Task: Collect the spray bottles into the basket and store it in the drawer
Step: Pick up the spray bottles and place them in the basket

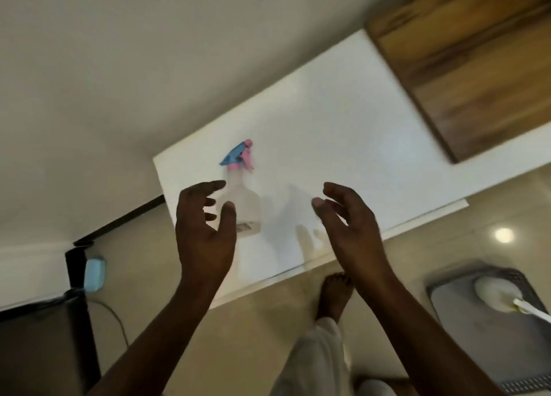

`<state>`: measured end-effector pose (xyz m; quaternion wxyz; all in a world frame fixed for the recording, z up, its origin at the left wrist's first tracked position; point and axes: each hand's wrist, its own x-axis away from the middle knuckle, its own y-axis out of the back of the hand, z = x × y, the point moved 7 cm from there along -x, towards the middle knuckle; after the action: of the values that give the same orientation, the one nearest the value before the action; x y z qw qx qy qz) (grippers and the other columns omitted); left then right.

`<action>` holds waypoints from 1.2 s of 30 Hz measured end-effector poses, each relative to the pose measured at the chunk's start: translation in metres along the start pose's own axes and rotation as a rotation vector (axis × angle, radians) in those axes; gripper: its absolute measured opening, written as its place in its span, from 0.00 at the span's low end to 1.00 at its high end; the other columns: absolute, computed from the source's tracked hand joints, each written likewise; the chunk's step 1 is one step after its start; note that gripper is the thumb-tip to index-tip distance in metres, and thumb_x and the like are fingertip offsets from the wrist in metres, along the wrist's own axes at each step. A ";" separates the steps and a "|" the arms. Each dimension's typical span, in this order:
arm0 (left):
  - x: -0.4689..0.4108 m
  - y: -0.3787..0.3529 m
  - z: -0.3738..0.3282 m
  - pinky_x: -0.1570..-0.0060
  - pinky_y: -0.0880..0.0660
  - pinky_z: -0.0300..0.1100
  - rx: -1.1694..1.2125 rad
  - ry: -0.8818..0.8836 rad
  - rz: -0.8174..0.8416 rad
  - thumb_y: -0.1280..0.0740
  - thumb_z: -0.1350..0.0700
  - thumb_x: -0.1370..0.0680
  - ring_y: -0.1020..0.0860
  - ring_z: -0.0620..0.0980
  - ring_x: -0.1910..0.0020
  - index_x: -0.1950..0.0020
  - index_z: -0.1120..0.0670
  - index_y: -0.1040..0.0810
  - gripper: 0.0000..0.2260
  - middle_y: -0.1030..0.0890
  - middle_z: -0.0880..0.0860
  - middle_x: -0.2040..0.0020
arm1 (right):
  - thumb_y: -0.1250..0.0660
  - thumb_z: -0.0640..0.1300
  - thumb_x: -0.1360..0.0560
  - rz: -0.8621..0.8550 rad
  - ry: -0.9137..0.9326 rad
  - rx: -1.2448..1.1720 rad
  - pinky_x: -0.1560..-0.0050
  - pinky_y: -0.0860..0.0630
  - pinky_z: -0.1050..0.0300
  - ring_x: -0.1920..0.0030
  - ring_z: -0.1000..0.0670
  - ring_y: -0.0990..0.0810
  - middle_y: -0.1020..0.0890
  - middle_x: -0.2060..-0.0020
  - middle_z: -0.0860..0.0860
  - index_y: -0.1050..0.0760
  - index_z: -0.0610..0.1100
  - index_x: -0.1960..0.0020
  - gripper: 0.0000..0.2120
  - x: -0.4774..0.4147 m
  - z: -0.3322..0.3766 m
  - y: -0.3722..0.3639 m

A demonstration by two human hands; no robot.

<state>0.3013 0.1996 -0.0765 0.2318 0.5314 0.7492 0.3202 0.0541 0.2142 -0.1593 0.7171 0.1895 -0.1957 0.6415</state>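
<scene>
Basket [465, 315]: on the floor at my lower right, one white bottle [495, 294] already lying inside; I judge it parked within reach for loading.
Right hand [348, 225]: empty, fingers loosely curled, raised over the table [343, 133].
Left hand [202, 231]: spread, thumb and fingers apart, just beside the bottle, holding nothing.
Spray bottle [241, 199]: clear body, pink-and-blue trigger, near the table's left edge.
Drawer: not identifiable.

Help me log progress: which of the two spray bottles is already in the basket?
The white one lying in the grey basket on the floor. The pink-and-blue-topped bottle still stands on the white table.
</scene>
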 end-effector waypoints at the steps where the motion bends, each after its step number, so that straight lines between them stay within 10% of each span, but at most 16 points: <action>1: -0.010 0.002 0.013 0.53 0.25 0.33 -0.020 0.058 0.007 0.31 0.51 0.20 0.22 0.41 0.43 0.35 0.42 0.23 0.14 0.24 0.42 0.37 | 0.29 0.57 0.21 0.020 -0.015 0.003 0.40 0.21 0.59 0.37 0.63 0.20 0.20 0.36 0.63 0.24 0.57 0.31 0.20 -0.009 0.004 -0.018; 8: -0.030 -0.030 0.095 0.32 0.25 0.54 0.043 0.650 0.307 0.38 0.35 0.19 0.26 0.52 0.31 0.23 0.43 0.32 0.26 0.30 0.49 0.25 | 0.31 0.63 0.23 0.129 -0.134 0.075 0.48 0.29 0.68 0.46 0.68 0.24 0.22 0.34 0.58 0.27 0.56 0.28 0.26 -0.042 -0.006 -0.106; 14: -0.021 -0.050 0.101 0.66 0.17 0.41 0.370 0.860 0.318 0.36 0.41 0.17 0.17 0.53 0.46 0.40 0.43 0.23 0.11 0.17 0.48 0.44 | 0.34 0.61 0.20 0.205 -0.182 0.120 0.35 0.24 0.53 0.34 0.50 0.21 0.21 0.31 0.52 0.27 0.51 0.26 0.26 -0.043 -0.021 -0.136; 21: -0.008 -0.062 0.058 0.57 0.15 0.44 0.436 0.706 0.292 0.34 0.43 0.18 0.16 0.52 0.46 0.46 0.40 0.21 0.05 0.15 0.48 0.46 | 0.34 0.62 0.21 0.138 -0.135 0.035 0.43 0.22 0.60 0.44 0.58 0.21 0.20 0.32 0.57 0.27 0.54 0.26 0.26 -0.028 -0.012 -0.098; 25: 0.010 -0.082 0.001 0.42 0.17 0.53 0.441 0.568 0.358 0.34 0.40 0.26 0.18 0.54 0.40 0.33 0.48 0.22 0.24 0.17 0.51 0.38 | 0.34 0.63 0.21 0.055 -0.062 -0.009 0.55 0.27 0.71 0.49 0.64 0.20 0.21 0.35 0.62 0.27 0.57 0.26 0.25 -0.011 0.004 -0.039; 36: 0.147 -0.200 -0.140 0.41 0.18 0.50 0.485 0.191 0.824 0.27 0.46 0.26 0.17 0.50 0.38 0.29 0.47 0.22 0.25 0.16 0.49 0.35 | 0.26 0.51 0.23 -0.274 -0.019 -0.208 0.35 0.20 0.44 0.36 0.52 0.18 0.20 0.32 0.57 0.25 0.55 0.27 0.25 0.107 -0.036 0.196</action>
<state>0.0276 0.2599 -0.1263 -0.1144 0.7907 0.5476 0.2487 -0.1291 0.3439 -0.1299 0.8117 0.1451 -0.2402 0.5122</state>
